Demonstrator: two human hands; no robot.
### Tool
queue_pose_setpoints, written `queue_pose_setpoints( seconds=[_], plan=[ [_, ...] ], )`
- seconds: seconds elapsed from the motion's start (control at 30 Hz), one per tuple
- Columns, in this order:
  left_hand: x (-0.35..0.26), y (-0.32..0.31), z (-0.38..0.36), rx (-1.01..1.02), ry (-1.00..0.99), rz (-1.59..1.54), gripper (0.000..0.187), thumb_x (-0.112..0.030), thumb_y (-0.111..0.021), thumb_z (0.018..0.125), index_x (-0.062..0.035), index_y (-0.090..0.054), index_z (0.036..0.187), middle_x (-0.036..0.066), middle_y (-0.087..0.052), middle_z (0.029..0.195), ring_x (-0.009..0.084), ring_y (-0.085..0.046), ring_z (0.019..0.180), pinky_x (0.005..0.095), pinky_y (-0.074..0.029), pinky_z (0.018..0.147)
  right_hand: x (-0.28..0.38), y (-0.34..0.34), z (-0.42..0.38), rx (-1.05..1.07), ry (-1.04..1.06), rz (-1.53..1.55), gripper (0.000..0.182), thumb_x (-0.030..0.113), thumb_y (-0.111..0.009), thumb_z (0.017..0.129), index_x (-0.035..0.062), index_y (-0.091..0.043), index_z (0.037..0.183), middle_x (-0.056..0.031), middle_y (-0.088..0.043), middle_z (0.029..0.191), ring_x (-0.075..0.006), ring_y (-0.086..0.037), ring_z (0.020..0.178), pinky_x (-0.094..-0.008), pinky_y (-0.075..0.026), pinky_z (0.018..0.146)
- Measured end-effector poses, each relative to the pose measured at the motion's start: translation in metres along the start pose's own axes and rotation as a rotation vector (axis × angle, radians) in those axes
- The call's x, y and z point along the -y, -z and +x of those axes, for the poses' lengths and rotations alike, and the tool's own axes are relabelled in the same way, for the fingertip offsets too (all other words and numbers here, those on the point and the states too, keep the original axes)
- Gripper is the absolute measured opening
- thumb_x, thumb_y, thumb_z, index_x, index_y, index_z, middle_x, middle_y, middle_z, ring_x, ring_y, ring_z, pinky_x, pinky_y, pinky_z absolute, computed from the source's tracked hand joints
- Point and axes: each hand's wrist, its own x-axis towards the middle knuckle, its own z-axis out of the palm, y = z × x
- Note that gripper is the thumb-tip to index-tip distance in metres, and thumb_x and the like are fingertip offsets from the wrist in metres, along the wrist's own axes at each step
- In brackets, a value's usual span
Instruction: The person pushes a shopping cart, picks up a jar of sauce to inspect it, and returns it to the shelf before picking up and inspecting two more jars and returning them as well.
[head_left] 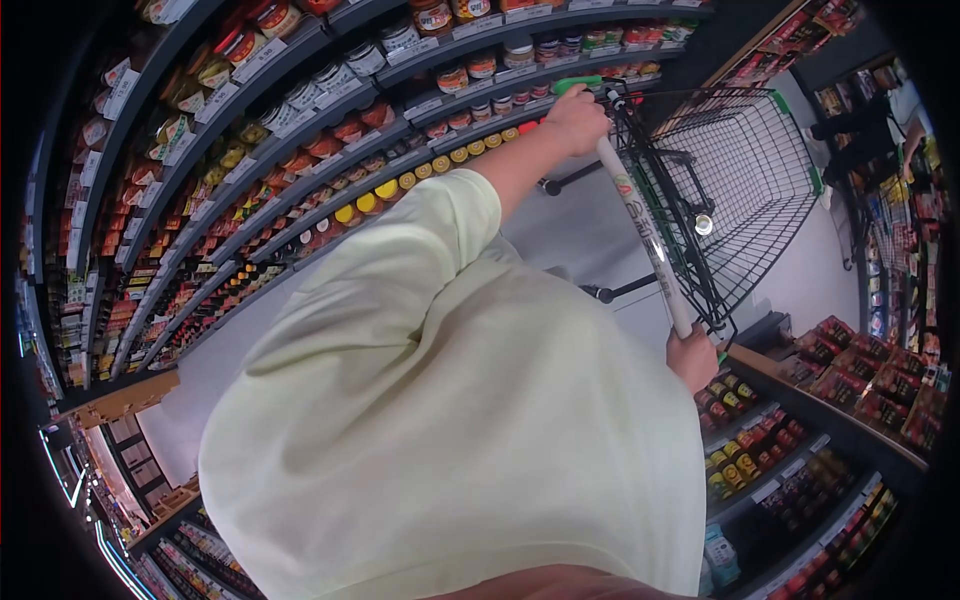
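My left hand (580, 121) is closed around the upper end of a shopping cart's white handle (636, 220), beside its green end piece (577, 84). At the other end of the same bar, my right hand (692, 358) is wrapped around the handle. Beyond the bar stretches the black wire basket of the shopping cart (770, 190). A small pale round item (703, 225) shows at the basket's near part; what it is I cannot make out. My pale shirt (450, 400) fills the middle of the view and hides part of the floor.
Shelves (390, 75) of jars and packets curve along the upper left. More shelves with bottles and jars (740, 460) stand at the lower right, near boxed red goods (850, 370). Grey floor (590, 225) lies around the cart. Another person (860, 135) stands at the far right.
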Motion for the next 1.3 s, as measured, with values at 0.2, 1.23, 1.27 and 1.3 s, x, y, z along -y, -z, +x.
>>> queue_pose_setpoints(
  seconds=[0.2,1.23,1.27,1.3],
  plan=[
    [0.001,-0.001,-0.001,-0.007,0.002,0.001,0.024,-0.013,-0.062,0.078,-0.0227,-0.073,0.098,0.001,-0.064,0.096,0.0218,-0.054,0.109,0.0428,-0.025,0.114,0.000,-0.001,0.000,0.042,-0.013,-0.019,0.022,0.033,-0.068,0.075,0.0109,-0.065,0.080,-0.0134,-0.068,0.074,-0.0352,-0.066,0.072,-0.0451,-0.052,0.062],
    [-0.010,0.005,-0.007,-0.022,0.061,0.021,0.021,-0.018,-0.066,0.075,-0.0233,-0.073,0.094,0.000,-0.066,0.104,0.0213,-0.054,0.113,0.0441,-0.024,0.114,-0.006,-0.009,0.000,-0.020,0.045,-0.061,0.032,0.040,-0.062,0.080,0.0080,-0.066,0.079,-0.0157,-0.066,0.073,-0.0380,-0.065,0.072,-0.0488,-0.050,0.059],
    [-0.010,0.006,-0.008,-0.016,0.062,0.028,0.021,-0.018,-0.066,0.075,-0.0235,-0.073,0.094,0.000,-0.066,0.104,0.0215,-0.054,0.113,0.0441,-0.024,0.114,-0.005,-0.009,0.000,-0.022,0.062,-0.053,0.032,0.040,-0.062,0.080,0.0080,-0.066,0.079,-0.0157,-0.066,0.073,-0.0380,-0.065,0.072,-0.0488,-0.050,0.059],
    [-0.009,0.005,-0.008,-0.015,0.058,0.030,0.021,-0.018,-0.066,0.075,-0.0233,-0.074,0.094,0.001,-0.066,0.104,0.0219,-0.054,0.113,0.0444,-0.024,0.114,-0.005,-0.008,-0.001,-0.020,0.049,-0.064,0.032,0.040,-0.061,0.080,0.0085,-0.066,0.080,-0.0157,-0.066,0.074,-0.0380,-0.065,0.073,-0.0491,-0.050,0.059]
  ],
)
